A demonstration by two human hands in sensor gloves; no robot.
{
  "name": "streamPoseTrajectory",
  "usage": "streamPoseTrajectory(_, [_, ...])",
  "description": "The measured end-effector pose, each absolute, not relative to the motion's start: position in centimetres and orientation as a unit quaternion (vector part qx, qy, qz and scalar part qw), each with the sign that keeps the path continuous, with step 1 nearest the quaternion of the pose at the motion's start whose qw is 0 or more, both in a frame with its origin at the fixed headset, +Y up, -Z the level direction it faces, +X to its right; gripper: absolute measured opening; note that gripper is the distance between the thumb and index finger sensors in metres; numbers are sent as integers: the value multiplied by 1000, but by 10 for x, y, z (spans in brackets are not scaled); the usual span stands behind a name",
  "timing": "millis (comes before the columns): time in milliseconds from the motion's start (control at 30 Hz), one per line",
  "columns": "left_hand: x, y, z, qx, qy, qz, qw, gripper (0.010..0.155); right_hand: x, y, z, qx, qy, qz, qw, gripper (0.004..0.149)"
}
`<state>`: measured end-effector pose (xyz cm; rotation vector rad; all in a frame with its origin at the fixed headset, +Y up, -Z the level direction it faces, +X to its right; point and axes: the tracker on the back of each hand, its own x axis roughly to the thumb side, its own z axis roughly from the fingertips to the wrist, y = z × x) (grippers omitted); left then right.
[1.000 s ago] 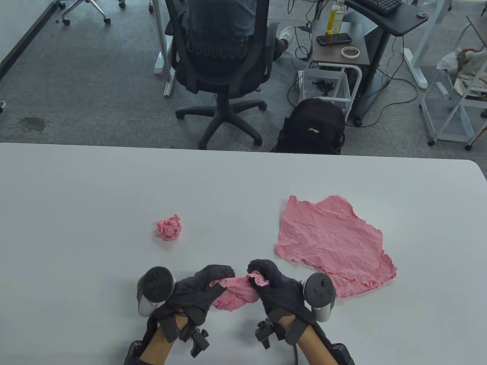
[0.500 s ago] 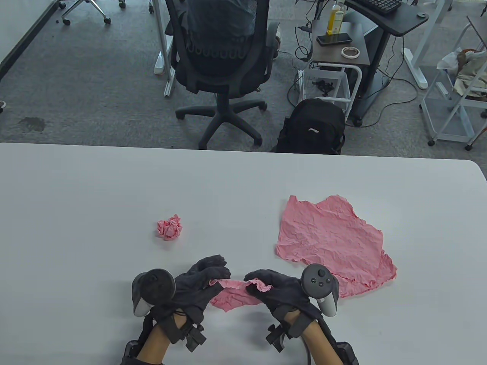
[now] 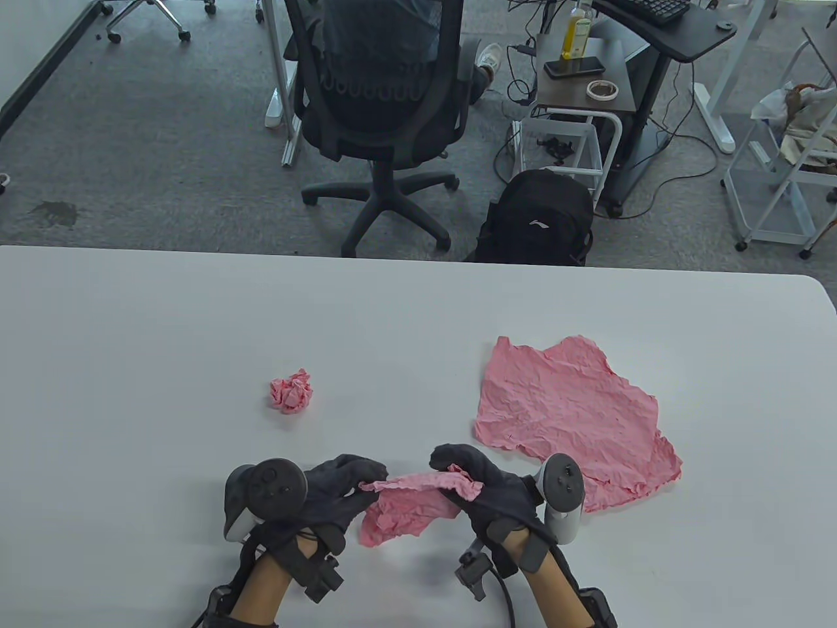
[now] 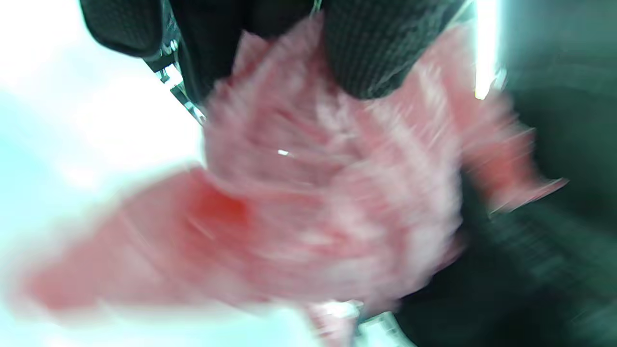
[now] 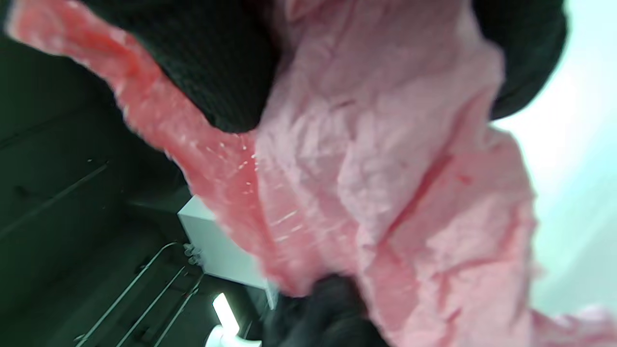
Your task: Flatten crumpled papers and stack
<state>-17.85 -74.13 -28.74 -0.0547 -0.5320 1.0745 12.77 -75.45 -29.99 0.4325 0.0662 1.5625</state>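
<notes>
A half-opened pink paper (image 3: pixel 409 509) hangs between both hands above the near edge of the white table (image 3: pixel 163 366). My left hand (image 3: pixel 350 487) pinches its left end; my right hand (image 3: pixel 467 481) pinches its right end. The paper fills the left wrist view (image 4: pixel 308 207), blurred, and the right wrist view (image 5: pixel 385 183), with dark gloved fingers (image 5: pixel 217 62) on it. A crumpled pink ball (image 3: pixel 291 391) lies at mid-table. Flattened pink sheets (image 3: pixel 565 412) lie stacked on the right.
Beyond the table's far edge stand a black office chair (image 3: pixel 379 98), a black backpack (image 3: pixel 536 219) and a side table (image 3: pixel 582 78) with a bottle, a phone and tape. A white rack (image 3: pixel 785 163) stands at the far right.
The hands have lifted and pulled the pink paper further open; its lower edge now hangs lower on the left. The right hand has rolled, tilting its tracker.
</notes>
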Motion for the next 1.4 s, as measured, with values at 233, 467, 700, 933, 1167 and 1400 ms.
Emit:
streamPoseTrajectory(233, [-180,-740,-288,-30,-239,510,826,47,144,-747,-298,151,-62,760,629,46])
streamPoseTrajectory(467, [-186,-731,-284,50,-212,400,890,45,146,-734,-297,244,-79,761,596,40])
streamPoseTrajectory(700, [-185,-749,-294,-101,-269,663,692,44,142,-739,-301,249,-18,630,735,39])
streamPoseTrajectory(933, [-177,-742,-290,-138,-329,535,766,61,157,-737,-303,199,-73,703,679,39])
streamPoseTrajectory(1167, [-173,-742,-287,-158,-298,386,859,49,162,-730,-301,182,-123,779,588,41])
streamPoseTrajectory(1400, [-203,-744,-294,-105,-256,610,742,45,172,-739,-313,225,5,735,640,44])
